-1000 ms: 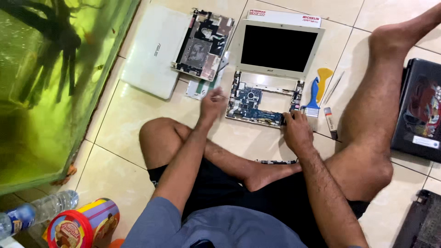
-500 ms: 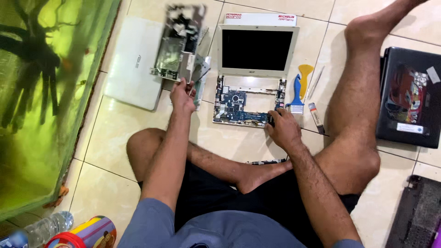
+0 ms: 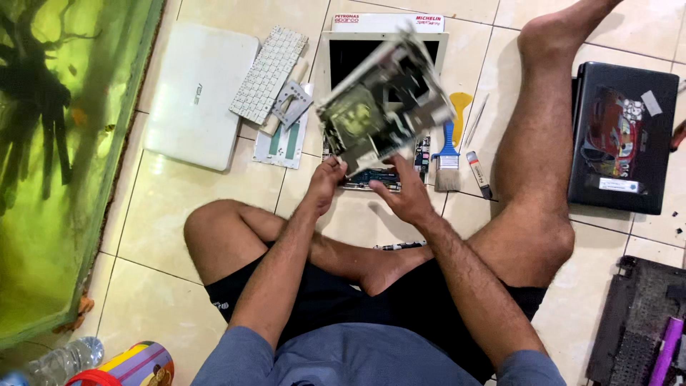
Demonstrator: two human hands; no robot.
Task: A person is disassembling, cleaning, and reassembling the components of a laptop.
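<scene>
I sit on a tiled floor with a small white laptop point(image 3: 341, 56) open in front of me, its base stripped to the circuit board point(image 3: 371, 177). Both hands hold a grey inner laptop panel point(image 3: 382, 100) tilted above that base. It is blurred by motion and hides most of the screen. My left hand point(image 3: 327, 179) grips the panel's lower left corner. At the lower edge, my right hand point(image 3: 404, 193) has its fingers spread under the panel.
A loose white keyboard point(image 3: 268, 71) and small metal bracket point(image 3: 289, 104) lie left of the laptop, beside a closed white laptop point(image 3: 193, 93). A blue brush point(image 3: 449, 154) and marker point(image 3: 479, 175) lie right; a pen point(image 3: 400, 246) lies by my foot. Black laptop point(image 3: 622, 136) far right, aquarium point(image 3: 57, 143) left.
My left hand reached left, took the grey panel off the white keyboard and carried it over the open laptop. My right hand left the laptop base and joined it on the panel.
</scene>
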